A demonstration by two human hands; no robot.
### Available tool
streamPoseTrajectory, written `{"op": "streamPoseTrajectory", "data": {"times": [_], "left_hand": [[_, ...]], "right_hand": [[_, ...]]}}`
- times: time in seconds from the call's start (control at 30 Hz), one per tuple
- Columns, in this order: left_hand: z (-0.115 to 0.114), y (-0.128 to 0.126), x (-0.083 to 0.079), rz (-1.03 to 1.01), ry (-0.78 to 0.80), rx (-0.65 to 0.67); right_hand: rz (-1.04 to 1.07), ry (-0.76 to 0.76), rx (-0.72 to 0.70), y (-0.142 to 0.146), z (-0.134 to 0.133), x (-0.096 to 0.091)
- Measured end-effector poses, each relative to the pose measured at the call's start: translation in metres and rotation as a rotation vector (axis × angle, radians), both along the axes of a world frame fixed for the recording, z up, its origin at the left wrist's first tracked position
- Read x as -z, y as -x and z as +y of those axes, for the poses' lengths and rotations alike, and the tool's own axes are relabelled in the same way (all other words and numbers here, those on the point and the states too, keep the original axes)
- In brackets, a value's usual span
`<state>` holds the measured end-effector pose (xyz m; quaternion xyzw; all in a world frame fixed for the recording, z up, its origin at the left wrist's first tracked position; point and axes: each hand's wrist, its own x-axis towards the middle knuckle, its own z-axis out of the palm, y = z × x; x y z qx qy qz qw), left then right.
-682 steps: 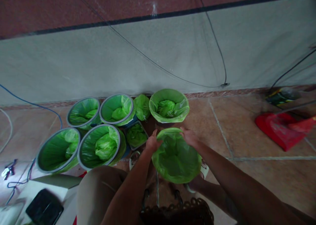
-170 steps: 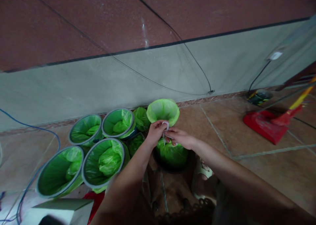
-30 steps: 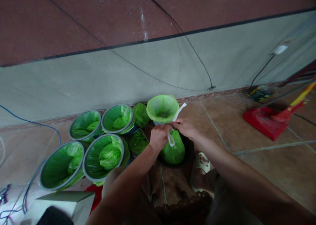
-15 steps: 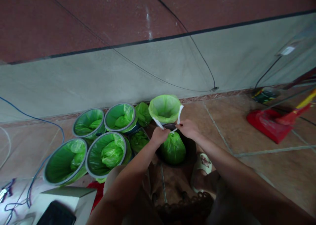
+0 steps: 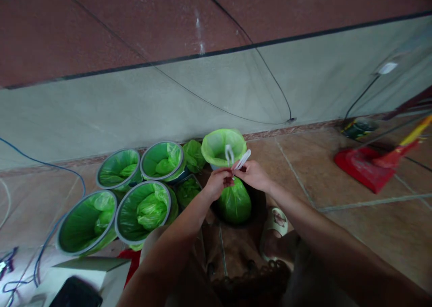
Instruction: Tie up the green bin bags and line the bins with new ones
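Note:
A bunched green bag (image 5: 234, 203) sits in a dark bin (image 5: 258, 208) on the tiled floor in front of me. My left hand (image 5: 219, 183) and my right hand (image 5: 253, 174) meet just above it. Both pinch the bag's white drawstring (image 5: 236, 159), whose two ends stick up between my fingers. Right behind my hands stands a small bin lined with an open green bag (image 5: 223, 146).
Several grey-rimmed bins with green liners (image 5: 143, 210) cluster at the left along the wall. A red dustpan with a broom (image 5: 371, 165) lies at the right. Cables run over the wall and floor. A white box (image 5: 84, 275) sits at lower left; a sandal (image 5: 275, 224) rests by the bin.
Half a second ago my hands pulled the drawstring ends apart sideways. Now they have come together above the bag and the white ends point upward.

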<state>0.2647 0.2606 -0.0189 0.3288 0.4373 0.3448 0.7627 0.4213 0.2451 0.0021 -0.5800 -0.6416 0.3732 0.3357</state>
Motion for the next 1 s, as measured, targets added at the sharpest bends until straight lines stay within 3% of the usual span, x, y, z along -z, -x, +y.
{"op": "streamPoseTrajectory", "data": {"times": [0.1,0.33,0.47,0.53,0.63,0.73,0.87,1.0], "left_hand": [[-0.002,-0.001,0.003,0.041,-0.105,0.051],[0.0,-0.003,0.01,0.355,-0.499,0.144],[0.0,-0.001,0.012,0.359,-0.582,0.17],[0.0,-0.001,0.013,0.325,-0.564,0.155],[0.0,-0.002,0.011,0.288,-0.477,0.085],[0.0,-0.002,0.007,0.26,-0.341,0.017],[-0.001,0.0,0.003,0.187,-0.153,-0.062],[0.001,0.002,0.006,0.228,-0.177,-0.09]], "right_hand": [[0.015,-0.005,-0.03,0.0,0.0,0.0],[0.055,-0.009,-0.092,0.0,0.0,-0.004],[0.105,0.146,-0.247,-0.004,0.003,0.0],[0.131,0.173,-0.295,-0.007,0.004,0.004],[0.042,0.129,-0.238,-0.013,0.006,0.01],[-0.081,0.118,-0.188,-0.019,0.008,0.011],[-0.084,0.182,-0.184,-0.018,0.006,0.005],[-0.029,0.3,-0.271,-0.013,0.003,-0.002]]}}
